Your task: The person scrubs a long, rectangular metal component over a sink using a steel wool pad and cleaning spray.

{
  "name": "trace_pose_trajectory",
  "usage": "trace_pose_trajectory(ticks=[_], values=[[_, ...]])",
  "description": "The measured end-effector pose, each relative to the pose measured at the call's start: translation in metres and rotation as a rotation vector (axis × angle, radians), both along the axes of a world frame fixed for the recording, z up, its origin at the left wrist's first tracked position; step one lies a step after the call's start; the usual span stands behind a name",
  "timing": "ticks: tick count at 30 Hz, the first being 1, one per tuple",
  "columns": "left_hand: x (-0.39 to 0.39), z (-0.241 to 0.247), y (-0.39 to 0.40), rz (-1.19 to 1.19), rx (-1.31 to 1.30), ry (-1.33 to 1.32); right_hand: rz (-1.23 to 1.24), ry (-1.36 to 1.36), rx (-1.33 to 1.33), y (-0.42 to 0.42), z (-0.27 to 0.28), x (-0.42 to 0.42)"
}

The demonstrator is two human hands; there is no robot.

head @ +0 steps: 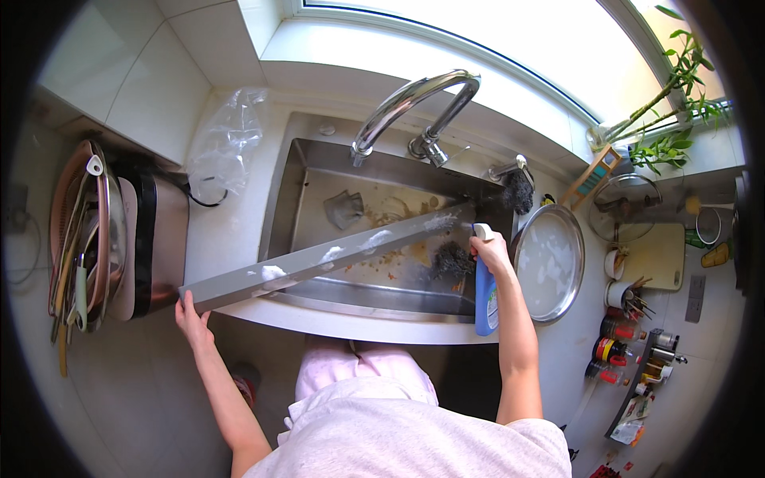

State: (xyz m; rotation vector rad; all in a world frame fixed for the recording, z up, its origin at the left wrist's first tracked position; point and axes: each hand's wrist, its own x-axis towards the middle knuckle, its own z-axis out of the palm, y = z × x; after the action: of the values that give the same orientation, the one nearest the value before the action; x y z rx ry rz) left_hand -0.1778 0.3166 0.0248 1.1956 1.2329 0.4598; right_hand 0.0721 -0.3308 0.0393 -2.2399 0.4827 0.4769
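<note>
My left hand (pixel 195 322) grips the near left end of a long grey bar-shaped panel (pixel 311 257). The panel slants across the stainless steel sink (pixel 382 293), its far end down in the basin's right side. Patches of white foam (pixel 376 240) sit along its top face. My right hand (pixel 495 254) holds a blue spray bottle (pixel 485 302) by its white trigger head, with the nozzle toward the panel's far end. A dark scouring pad (pixel 452 260) and a grey translucent piece (pixel 344 209) lie in the basin among brown residue.
A chrome faucet (pixel 412 107) arches over the sink. Right of it stands a round metal basin (pixel 548 263) of cloudy, sudsy water. A clear plastic bag (pixel 230 140) and a metallic appliance (pixel 161 245) are on the left; bottles (pixel 615 349) and a cutting board (pixel 651 257) are far right.
</note>
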Motion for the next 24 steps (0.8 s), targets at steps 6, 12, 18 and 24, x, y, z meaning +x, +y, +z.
trace_pose_trajectory(ticks=[6, 12, 18, 24], values=[[0.009, -0.002, -0.004, 0.002, 0.000, 0.033, 0.440, 0.118, 0.228, 0.094, 0.041, -0.021], [0.010, 0.003, -0.009, 0.005, 0.012, 0.003, 0.744, 0.140, 0.304, 0.192, 0.047, -0.026], [-0.005, -0.008, -0.001, 0.080, 0.006, -0.026, 0.951, 0.055, 0.352, 0.259, 0.033, -0.037], [0.000, 0.010, -0.015, 0.031, 0.072, -0.114, 1.113, -0.004, 0.367, 0.321, 0.039, -0.049]])
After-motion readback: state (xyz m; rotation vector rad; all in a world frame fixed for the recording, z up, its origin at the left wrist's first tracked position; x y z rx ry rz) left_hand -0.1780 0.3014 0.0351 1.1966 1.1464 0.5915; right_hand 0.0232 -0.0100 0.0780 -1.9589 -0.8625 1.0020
